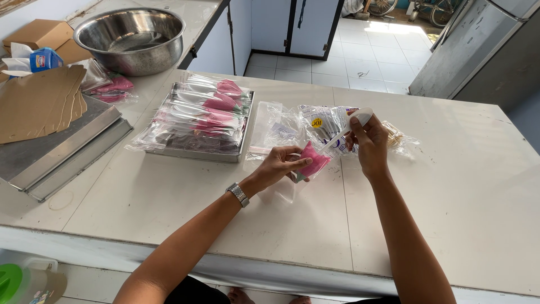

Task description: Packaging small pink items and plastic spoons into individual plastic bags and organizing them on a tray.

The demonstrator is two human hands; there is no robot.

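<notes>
At frame centre, the left hand grips a pink wrapped piece while the right hand pinches a white strip (seemingly mid-packing); next, careful alignment is needed.

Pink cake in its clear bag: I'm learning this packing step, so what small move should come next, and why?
Probably slide the white plastic spoon, pinched in the right hand, into the clear bag. The left hand holds the pink cake there with the mouth facing it.

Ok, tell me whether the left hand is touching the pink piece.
Touching. The head view shows the left hand with its fingers wrapped around the pink piece.
</notes>
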